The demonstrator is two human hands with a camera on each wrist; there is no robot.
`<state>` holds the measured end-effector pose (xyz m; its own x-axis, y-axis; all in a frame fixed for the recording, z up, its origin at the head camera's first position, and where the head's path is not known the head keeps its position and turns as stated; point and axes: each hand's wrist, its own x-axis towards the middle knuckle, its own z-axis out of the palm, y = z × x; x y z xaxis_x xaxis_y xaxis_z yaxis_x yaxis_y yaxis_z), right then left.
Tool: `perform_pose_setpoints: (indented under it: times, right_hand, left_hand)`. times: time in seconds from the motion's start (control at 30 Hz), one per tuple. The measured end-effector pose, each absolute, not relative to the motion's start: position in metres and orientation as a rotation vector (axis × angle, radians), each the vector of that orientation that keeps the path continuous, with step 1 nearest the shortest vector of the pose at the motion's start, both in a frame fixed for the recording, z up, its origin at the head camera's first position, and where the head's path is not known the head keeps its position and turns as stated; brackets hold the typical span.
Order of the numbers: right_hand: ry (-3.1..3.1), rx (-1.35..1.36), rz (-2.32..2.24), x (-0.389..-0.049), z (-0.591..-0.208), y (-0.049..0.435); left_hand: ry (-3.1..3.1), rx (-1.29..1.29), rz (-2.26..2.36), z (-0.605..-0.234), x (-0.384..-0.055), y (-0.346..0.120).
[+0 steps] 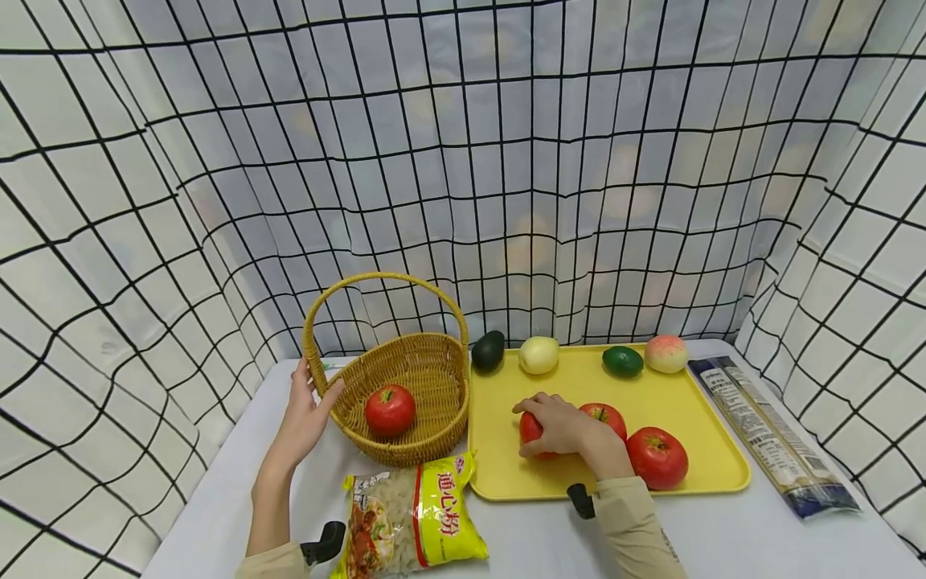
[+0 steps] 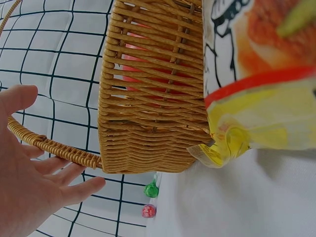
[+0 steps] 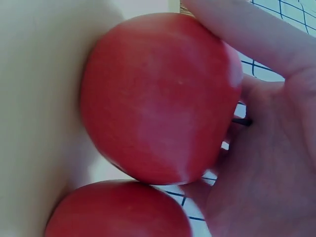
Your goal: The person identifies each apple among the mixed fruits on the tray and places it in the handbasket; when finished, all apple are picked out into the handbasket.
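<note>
My left hand (image 1: pixel 302 422) is at the left side of a wicker basket (image 1: pixel 412 456), its fairly straight fingers behind the base of the handle (image 2: pixel 54 147) and its thumb apart. Inside the basket lies one red apple (image 1: pixel 391 410). Over the yellow tray (image 1: pixel 499 474), my right hand (image 1: pixel 567 426) holds another red apple (image 3: pixel 163 98), fingers and thumb curved around its sides. That apple is partly hidden by the hand in the head view. Two more red apples, one behind the wrist (image 1: pixel 606 416) and a larger one (image 1: pixel 657 458), sit to its right on the tray.
A bag of pasta (image 1: pixel 412 515) lies before the basket. Along the back are an avocado (image 1: pixel 488 351), a pale yellow fruit (image 1: pixel 538 355), a green fruit (image 1: pixel 623 361) and a peach (image 1: pixel 666 354). A long packet (image 1: pixel 770 434) lies right of the tray. Netting (image 1: pixel 531 193) surrounds the table.
</note>
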<state>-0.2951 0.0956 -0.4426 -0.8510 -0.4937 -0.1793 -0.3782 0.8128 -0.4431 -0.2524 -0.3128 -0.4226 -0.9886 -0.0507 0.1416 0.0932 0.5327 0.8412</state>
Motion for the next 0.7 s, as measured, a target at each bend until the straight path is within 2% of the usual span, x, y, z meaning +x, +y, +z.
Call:
perform_pose_setpoints:
  times: [0.7]
  right_hand:
    - [2.572,-0.601,-0.574,-0.281,-0.426,0.096]
  left_hand:
    - [-2.605,-0.024,-1.446,-0.422,-0.251,-0.313]
